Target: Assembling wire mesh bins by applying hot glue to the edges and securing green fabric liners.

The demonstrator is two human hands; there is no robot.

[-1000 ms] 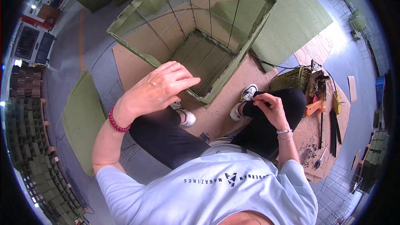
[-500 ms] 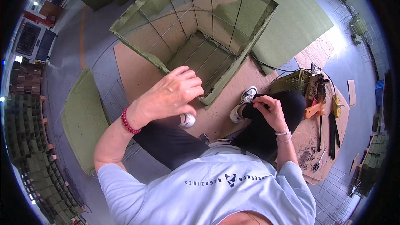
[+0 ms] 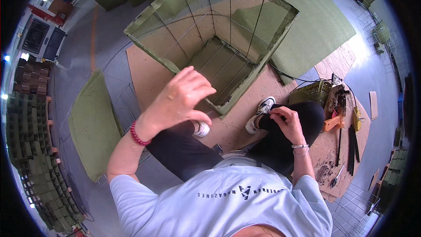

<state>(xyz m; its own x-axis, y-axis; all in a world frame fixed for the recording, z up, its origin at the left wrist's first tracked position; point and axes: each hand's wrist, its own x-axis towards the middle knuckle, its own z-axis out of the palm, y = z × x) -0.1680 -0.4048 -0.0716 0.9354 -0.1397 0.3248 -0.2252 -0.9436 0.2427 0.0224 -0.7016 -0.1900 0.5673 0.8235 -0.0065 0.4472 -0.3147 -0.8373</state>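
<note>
In front of me a box of green felt-like sheet on a wire frame stands tilted, its open side toward me. My left hand hovers by its near left rim, fingers curved and thumb held apart, with nothing seen in it. Whether the fingertips touch the rim, I cannot tell. My right hand is over my right knee, thumb and fingertips pinched together; anything between them is too small to make out. Beside that knee lie an orange glue gun and several black sticks.
Cardboard lies under the box. Green sheets rest at the left and far right. On the right are a green plastic basket, a yellow-handled tool and scissors. Wire grids lie at lower right.
The whole view has shifted slightly. My left hand has drawn back a little from the box rim, and its thumb is spread wider. My right hand stays pinched.
</note>
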